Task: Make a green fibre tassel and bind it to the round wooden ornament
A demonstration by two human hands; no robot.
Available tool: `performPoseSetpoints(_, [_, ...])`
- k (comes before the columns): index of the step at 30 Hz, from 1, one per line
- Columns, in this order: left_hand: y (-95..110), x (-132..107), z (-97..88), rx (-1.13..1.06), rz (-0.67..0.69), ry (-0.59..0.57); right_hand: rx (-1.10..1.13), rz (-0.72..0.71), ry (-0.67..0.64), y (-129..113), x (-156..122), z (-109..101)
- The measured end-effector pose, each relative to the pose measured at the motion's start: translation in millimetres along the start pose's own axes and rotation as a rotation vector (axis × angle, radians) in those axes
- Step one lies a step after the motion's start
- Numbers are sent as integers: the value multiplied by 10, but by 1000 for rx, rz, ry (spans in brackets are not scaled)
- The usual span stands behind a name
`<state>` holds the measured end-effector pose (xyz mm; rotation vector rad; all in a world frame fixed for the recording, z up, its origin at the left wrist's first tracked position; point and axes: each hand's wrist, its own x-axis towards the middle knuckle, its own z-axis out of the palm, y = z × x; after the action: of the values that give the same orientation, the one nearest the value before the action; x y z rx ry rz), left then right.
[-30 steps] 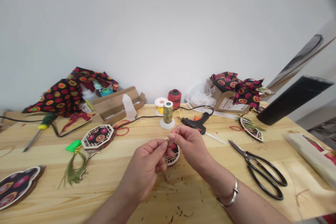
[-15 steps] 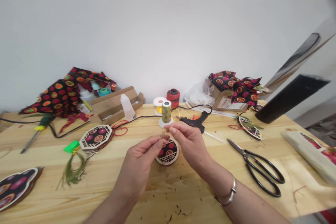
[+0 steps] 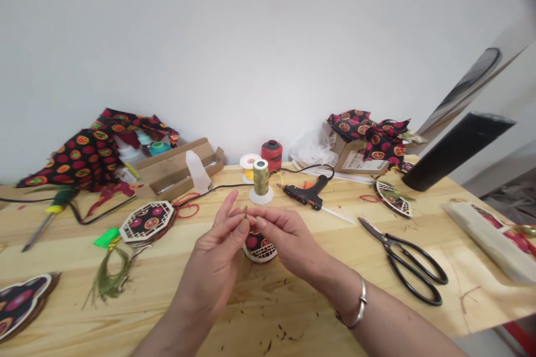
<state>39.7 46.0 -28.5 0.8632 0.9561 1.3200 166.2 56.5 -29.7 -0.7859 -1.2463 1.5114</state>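
Observation:
My left hand (image 3: 215, 259) and my right hand (image 3: 288, 242) meet above the middle of the wooden table (image 3: 167, 301). Their fingertips pinch a short end of gold-green thread (image 3: 245, 212) between them. Just under the fingers sits a small round fabric ornament (image 3: 259, 247) with a white lattice frame, partly hidden by both hands; I cannot tell whether it is held or resting on the wood. A spool of gold-green thread (image 3: 261, 180) stands upright right behind the hands. My right wrist wears a silver bangle.
Black scissors (image 3: 408, 259) lie right of my hands and a black glue gun (image 3: 307, 194) behind them. An octagonal lattice ornament (image 3: 146, 222) with a green tassel (image 3: 106, 273) lies left. Patterned fabric, cardboard boxes, a red spool (image 3: 272, 154) and a screwdriver (image 3: 44, 218) line the back.
My hands have drawn closer together and risen slightly, with the thread end now sticking up between the fingertips. The round ornament shows more from under my left hand. The view shifted a little right.

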Motion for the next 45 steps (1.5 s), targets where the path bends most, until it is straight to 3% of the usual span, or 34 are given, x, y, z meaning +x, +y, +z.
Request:
performPoseSetpoints(7, [17,27,-32,-150,-90,3,-41,37,-40,3,-15,-4])
performPoseSetpoints(13, [99,23,-69,-228,-89,-12,-447,-137,13,35,10,-61])
performPoseSetpoints(20, [133,-53,-87,-169,-38,-178,-782,-460,161,-84,166,-139])
performPoseSetpoints(26, [171,-118,-96,-102,-12,-366,-925,-570,150,-267,421,-187])
performPoseSetpoints(31, [182,-153,-90,-73,-5,-503,-867,-518,245,-435,723,-246])
performPoseSetpoints(37, [108,-169,-104,-137,-39,-588,-727,-387,289,-661,1007,-340])
performPoseSetpoints(45, [97,-159,-106,-197,-107,-563,-466,-326,414,-1435,939,-367])
